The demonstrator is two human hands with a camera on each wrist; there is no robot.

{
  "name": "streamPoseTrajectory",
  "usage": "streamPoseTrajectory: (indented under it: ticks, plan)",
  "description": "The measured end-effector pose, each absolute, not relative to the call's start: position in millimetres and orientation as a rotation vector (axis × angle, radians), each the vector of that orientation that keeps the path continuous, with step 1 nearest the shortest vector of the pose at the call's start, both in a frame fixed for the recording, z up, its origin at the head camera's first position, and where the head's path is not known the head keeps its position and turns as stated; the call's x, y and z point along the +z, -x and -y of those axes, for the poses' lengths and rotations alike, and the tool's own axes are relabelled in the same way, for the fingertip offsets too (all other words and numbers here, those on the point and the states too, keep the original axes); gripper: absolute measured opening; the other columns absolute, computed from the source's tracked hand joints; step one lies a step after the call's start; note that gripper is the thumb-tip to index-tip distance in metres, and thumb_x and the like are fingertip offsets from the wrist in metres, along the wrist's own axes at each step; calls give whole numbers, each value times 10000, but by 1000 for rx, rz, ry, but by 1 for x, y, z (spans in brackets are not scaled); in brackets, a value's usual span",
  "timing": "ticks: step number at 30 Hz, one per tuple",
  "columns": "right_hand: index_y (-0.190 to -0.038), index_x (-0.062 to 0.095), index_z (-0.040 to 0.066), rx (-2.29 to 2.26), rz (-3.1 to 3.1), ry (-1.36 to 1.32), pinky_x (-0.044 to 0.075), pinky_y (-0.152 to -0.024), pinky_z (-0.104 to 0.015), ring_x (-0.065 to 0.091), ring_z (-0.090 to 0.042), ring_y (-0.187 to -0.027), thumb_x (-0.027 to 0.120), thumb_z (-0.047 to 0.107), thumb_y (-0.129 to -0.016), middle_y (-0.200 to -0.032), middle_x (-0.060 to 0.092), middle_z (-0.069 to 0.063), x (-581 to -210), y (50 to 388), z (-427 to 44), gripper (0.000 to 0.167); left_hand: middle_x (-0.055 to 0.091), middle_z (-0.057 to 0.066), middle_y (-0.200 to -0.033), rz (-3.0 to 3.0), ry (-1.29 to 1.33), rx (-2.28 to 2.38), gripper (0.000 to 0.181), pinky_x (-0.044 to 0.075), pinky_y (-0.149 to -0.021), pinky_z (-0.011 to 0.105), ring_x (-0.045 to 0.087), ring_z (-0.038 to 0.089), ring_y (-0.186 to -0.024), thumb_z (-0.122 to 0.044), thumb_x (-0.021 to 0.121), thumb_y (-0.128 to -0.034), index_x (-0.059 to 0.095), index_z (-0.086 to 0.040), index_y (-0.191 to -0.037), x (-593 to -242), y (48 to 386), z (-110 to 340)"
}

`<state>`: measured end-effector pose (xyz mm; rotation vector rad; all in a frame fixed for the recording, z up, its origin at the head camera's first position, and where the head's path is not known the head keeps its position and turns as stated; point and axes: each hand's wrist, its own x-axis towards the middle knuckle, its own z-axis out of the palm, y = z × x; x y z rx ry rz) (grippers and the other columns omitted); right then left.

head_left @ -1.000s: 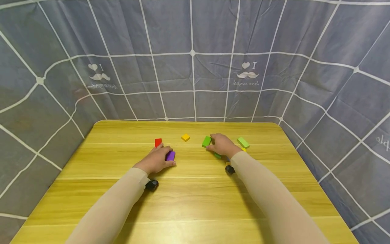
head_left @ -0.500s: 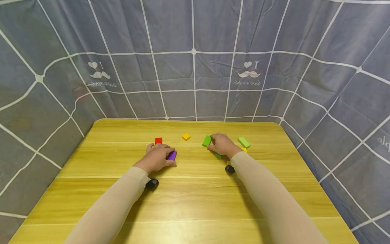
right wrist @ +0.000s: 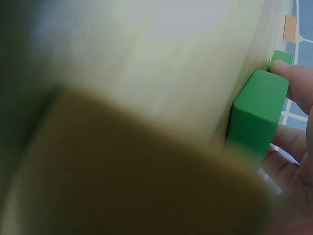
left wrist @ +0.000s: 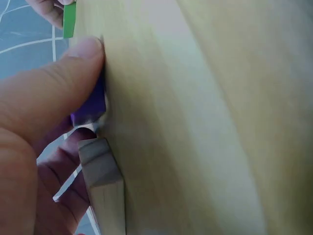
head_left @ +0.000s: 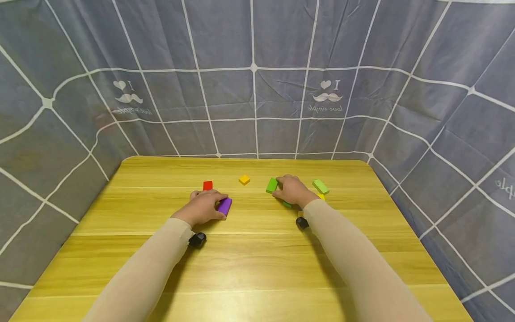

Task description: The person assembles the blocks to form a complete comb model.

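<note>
Left hand (head_left: 202, 207), half-closed, is pinching a purple block (head_left: 225, 206) near a red block (head_left: 207, 185), while right hand (head_left: 294, 191), likewise half-closed, is pinching a green block (head_left: 271, 185).

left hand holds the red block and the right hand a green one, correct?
Not the red block: the left hand holds the purple block, as the head view shows. The right hand does hold a green block.

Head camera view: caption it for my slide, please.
Left hand pinches a purple block, right hand a green block, at a wood-grain table.
</note>
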<state>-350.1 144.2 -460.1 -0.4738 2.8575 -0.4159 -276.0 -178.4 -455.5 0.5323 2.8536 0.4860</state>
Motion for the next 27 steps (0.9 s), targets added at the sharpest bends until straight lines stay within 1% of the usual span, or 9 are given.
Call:
streamPoseTrajectory:
  ticks: [4,6,10,14,17,21,23,27]
  plan:
    - [-1614,396,33,-415,-2859,483,253,-1302,-516,370,-405,-1547,655,417,-1038,-1640,433,-213,-460,350,-143,740,570,127,-1540,-2835,-507,517,772,252,-1115,631,526,383,-1411,-371,847,-896,528,-140,-1559,-455,278,179]
    - [-1613,398,33,-409,-2864,486,279,-1291,-510,375,-402,-1543,653,419,-1037,-1639,435,-211,-460,350,-142,739,575,132,-1531,-2834,-490,540,799,251,-1110,632,546,379,-1379,-395,853,-884,524,-124,-1560,-455,277,179]
    - [-1611,401,28,-398,-2871,489,290,-1287,-505,380,-401,-1541,653,412,-1038,-1635,440,-215,-458,349,-140,734,598,140,-1501,-2848,-460,585,824,244,-1102,627,592,351,-1296,-437,849,-877,525,-93,-1552,-457,277,179]
    - [-1611,399,25,-399,-2871,492,279,-1292,-507,380,-403,-1541,652,407,-1037,-1634,442,-216,-457,349,-140,734,649,126,-1441,-2863,-451,620,734,246,-1091,623,627,314,-1219,-397,840,-892,580,-97,-1508,-459,278,176]
    - [-1613,397,28,-413,-2866,489,276,-1293,-508,378,-403,-1542,655,407,-1034,-1636,439,-213,-457,349,-141,738,713,84,-1347,-2867,-443,653,625,245,-1083,616,648,281,-1171,-358,843,-896,652,-116,-1440,-460,277,175]
    - [-1615,399,40,-429,-2862,487,281,-1289,-520,381,-417,-1533,660,411,-1031,-1638,434,-212,-458,349,-143,740,754,34,-1249,-2875,-419,686,504,239,-1075,600,657,252,-1156,-334,840,-900,723,-158,-1358,-463,277,174]
    - [-1617,399,50,-428,-2860,488,286,-1285,-530,384,-428,-1526,662,412,-1030,-1637,433,-214,-459,350,-143,738,753,29,-1238,-2877,-413,694,469,246,-1054,594,656,249,-1152,-330,837,-904,741,-172,-1335,-464,277,173]
    - [-1623,395,66,-415,-2851,502,300,-1273,-547,394,-442,-1510,658,404,-1033,-1626,440,-223,-459,353,-145,729,736,50,-1276,-2867,-396,712,447,261,-1012,578,648,267,-1158,-329,825,-916,748,-179,-1329,-465,277,172]
